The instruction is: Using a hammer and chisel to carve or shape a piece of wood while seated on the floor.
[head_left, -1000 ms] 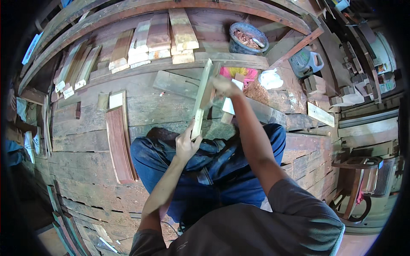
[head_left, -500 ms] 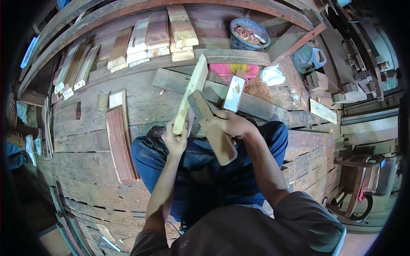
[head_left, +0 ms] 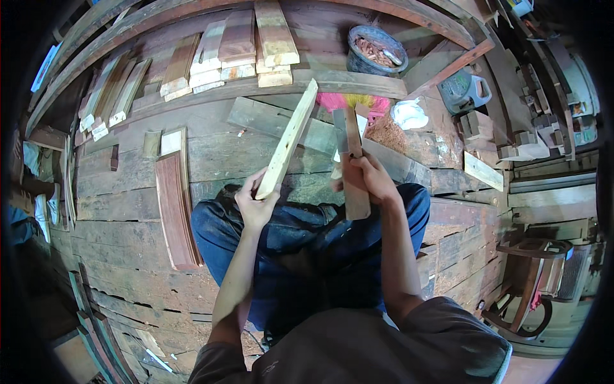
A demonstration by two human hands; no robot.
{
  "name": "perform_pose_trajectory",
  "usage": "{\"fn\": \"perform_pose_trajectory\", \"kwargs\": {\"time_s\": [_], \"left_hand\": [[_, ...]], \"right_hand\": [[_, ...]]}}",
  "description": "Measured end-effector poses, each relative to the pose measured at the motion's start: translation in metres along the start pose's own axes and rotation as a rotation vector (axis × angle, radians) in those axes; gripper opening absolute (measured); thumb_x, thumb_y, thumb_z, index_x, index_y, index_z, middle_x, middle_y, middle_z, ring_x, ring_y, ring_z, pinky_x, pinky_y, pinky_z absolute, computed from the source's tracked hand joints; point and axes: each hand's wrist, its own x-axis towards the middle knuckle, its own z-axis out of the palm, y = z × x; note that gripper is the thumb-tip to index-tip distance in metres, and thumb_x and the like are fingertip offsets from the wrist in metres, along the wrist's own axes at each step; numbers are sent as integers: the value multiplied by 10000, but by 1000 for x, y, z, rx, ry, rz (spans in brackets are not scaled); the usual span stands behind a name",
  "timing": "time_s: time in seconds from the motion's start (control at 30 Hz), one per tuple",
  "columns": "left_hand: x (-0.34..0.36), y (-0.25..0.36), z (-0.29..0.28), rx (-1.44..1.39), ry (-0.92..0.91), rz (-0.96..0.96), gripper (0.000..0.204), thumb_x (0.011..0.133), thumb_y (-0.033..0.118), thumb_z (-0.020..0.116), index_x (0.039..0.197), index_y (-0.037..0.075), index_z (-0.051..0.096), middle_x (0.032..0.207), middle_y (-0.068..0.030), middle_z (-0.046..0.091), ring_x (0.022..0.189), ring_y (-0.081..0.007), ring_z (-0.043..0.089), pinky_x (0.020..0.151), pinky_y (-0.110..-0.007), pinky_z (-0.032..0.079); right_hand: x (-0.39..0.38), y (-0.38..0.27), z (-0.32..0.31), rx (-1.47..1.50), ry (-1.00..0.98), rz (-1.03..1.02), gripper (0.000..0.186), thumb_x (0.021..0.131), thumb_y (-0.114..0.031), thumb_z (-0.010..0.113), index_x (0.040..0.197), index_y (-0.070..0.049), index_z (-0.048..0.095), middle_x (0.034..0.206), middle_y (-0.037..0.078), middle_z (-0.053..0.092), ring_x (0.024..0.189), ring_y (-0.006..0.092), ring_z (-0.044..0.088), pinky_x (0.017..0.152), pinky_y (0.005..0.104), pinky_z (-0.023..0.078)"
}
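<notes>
My left hand (head_left: 256, 200) is closed round the lower end of a pale, narrow wooden strip (head_left: 291, 141), which slants up and away to the right. In my right hand (head_left: 374, 178) is a long brown block that looks like a wooden hand plane (head_left: 355, 198), held nearly upright, with a greyish strip along its upper left edge. The strip and the plane are apart. Both are above my crossed legs in blue jeans. Behind the plane, partly hidden, a white-faced block (head_left: 362, 125) rests near a grey plank (head_left: 400, 160) on the floor.
Stacked boards (head_left: 275, 38) lie along the far side beside a bucket of wood scraps (head_left: 377, 50). A reddish board (head_left: 176, 211) is at my left. A grey jug (head_left: 464, 91), a white cloth (head_left: 409, 113) and a pink woven thing (head_left: 329, 100) lie ahead. Another person's shoes (head_left: 48, 214) show far left.
The plane has swung from a slant across the strip to nearly upright, moving right and away from it. My left hand has shifted slightly left, and the strip leans more to the right.
</notes>
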Motion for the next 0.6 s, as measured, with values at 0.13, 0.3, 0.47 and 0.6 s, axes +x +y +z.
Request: {"fn": "perform_pose_trajectory", "kwargs": {"time_s": [0.13,0.3,0.47,0.6], "left_hand": [[-3,3,8,62,-130,17,468,716,-15,743,1159,-28,593,1075,-153,690,1029,-194,657,920,-314,497],[-6,-1,17,112,-120,98,487,671,-17,738,1144,14,626,1035,-139,702,978,-197,685,863,-313,534],[-9,1,19,134,-195,54,609,626,-43,718,1217,21,587,1114,-175,668,1021,-250,674,891,-334,527],[-12,2,23,266,-284,67,693,624,-59,698,1291,21,527,1229,-219,598,1111,-363,603,956,-386,488]], "right_hand": [[15,28,9,-43,131,-74,282,955,-135,385,1199,-2,436,900,175,648,667,262,642,561,381,538],[31,59,18,-102,145,-51,257,978,-184,492,1166,-15,446,868,161,654,606,234,637,519,340,542],[34,63,28,23,106,-60,294,970,-219,521,1164,-19,428,861,143,626,641,226,645,530,354,549],[41,73,27,78,110,-47,340,982,-264,472,1217,-24,418,858,162,641,610,231,637,531,352,546]]}}
